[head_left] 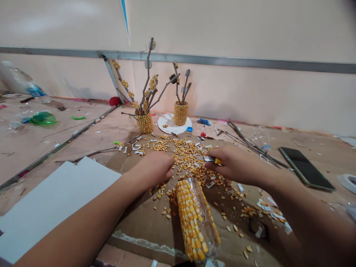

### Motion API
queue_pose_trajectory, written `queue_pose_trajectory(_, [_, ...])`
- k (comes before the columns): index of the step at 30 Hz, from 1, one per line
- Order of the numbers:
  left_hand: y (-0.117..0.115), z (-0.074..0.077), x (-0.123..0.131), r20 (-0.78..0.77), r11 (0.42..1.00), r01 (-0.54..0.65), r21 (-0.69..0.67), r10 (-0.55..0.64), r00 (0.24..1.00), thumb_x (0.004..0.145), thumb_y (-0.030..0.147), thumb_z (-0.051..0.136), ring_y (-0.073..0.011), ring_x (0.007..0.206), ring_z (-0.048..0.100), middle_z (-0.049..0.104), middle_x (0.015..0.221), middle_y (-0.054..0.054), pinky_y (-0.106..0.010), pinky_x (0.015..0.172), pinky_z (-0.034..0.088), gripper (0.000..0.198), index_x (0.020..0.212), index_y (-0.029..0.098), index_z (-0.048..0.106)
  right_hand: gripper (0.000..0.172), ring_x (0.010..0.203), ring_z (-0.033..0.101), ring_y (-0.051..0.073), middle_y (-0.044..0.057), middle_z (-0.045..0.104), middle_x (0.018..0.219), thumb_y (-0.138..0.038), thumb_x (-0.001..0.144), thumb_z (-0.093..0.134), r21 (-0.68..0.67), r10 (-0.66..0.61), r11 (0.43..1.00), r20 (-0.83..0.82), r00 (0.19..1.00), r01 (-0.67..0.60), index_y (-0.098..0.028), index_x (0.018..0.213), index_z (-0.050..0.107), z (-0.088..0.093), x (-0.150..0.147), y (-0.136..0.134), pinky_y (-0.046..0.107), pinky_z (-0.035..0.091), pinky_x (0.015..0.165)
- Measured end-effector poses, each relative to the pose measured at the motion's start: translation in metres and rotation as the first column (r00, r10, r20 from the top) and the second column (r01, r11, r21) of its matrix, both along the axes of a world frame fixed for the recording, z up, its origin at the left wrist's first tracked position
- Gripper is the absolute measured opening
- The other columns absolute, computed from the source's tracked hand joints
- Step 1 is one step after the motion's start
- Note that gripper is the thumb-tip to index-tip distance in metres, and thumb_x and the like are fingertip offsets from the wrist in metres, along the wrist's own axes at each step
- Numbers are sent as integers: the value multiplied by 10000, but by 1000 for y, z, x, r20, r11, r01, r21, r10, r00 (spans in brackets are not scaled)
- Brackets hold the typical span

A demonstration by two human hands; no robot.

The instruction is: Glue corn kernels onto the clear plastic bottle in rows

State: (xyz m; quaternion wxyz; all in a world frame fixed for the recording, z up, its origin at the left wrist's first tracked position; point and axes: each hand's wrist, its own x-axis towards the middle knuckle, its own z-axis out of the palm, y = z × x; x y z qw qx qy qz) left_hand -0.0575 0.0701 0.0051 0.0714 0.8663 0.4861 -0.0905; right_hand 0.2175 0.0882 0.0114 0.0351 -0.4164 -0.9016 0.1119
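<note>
My left hand (155, 167) is closed at the edge of a pile of loose corn kernels (187, 151). Its fingertips are turned away, so whatever they pinch stays hidden. On the other side of the pile, my right hand (235, 163) grips a yellow utility knife (214, 160) with its blade end pointing left over the kernels. Between my forearms lies a clear plastic cylinder (191, 218), partly covered in neat rows of corn kernels; a bare shiny strip runs along its right side. Neither hand touches it. Cardboard (144, 222) lies beneath the cylinder and kernels.
Two kernel-covered pots (144, 123) (180, 113) with twigs stand at the back, one on a white disc (164, 124). White board (63, 200) lies left. To the right are dry twigs (244, 141), a phone (306, 167) and a tape roll (347, 182). Paper scraps are scattered about.
</note>
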Motion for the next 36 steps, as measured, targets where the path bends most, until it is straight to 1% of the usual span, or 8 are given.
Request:
queue_pose_trajectory(5, [-1,-1,5,362,990,-127,-54,138,922,842,220,592,-195,679,607,701,732,-63,-313,666,431,142,742,177,683,284,629,459,144,-12,572,668,-326,982,646,62,-4,998,-339,941,26,-217,736,557,-2,-14,-9,287,328,607])
queue_pose_trajectory(10, [-13,1,17,808,904,-100,-415,417,415,820,389,660,-128,627,494,606,679,16,-261,610,376,230,761,167,682,214,609,494,141,-20,580,659,-323,957,694,151,39,986,-626,779,73,-220,782,625,0,-39,-31,286,383,579])
queue_pose_trajectory(13, [-19,2,22,830,857,-41,-513,508,233,776,403,726,-107,608,443,576,660,34,-249,591,340,248,759,159,691,63,687,626,168,28,716,793,-207,936,686,223,110,972,-691,715,67,-226,879,703,1,-46,-41,303,487,625])
queue_pose_trajectory(15, [-21,0,24,814,826,-10,-564,558,164,760,393,751,-99,585,420,563,639,40,-243,566,317,242,758,158,694,162,764,698,191,54,777,915,-137,907,661,256,144,965,-683,716,50,-243,993,747,0,-47,-45,324,556,681])
queue_pose_trajectory(21, [-22,-1,24,777,776,62,-627,619,114,702,380,824,-116,624,523,657,694,1,-248,611,379,259,793,149,749,346,865,758,215,96,800,1050,-90,883,593,348,240,937,-619,748,-12,-231,1145,768,-6,-42,-46,347,625,732])
queue_pose_trajectory(31, [-23,4,26,771,768,91,-634,619,152,650,301,822,-113,637,532,633,678,21,-252,626,370,212,715,156,683,224,815,720,182,73,786,1013,-106,933,594,315,261,947,-625,736,-68,-223,1061,736,-12,-40,-42,309,549,691])
queue_pose_trajectory(34, [-25,4,25,783,774,117,-622,618,76,676,263,782,-95,610,486,607,656,45,-246,614,344,156,730,167,670,29,704,619,173,35,703,821,-242,949,646,281,176,960,-615,769,6,-225,932,661,-11,-37,-40,302,454,630])
queue_pose_trajectory(36, [-26,3,24,780,771,139,-622,625,22,685,236,768,-87,598,465,594,649,54,-244,606,334,133,738,169,665,295,641,523,167,15,595,723,-470,982,629,284,132,958,-578,806,47,-223,829,577,-12,-35,-37,305,376,592])
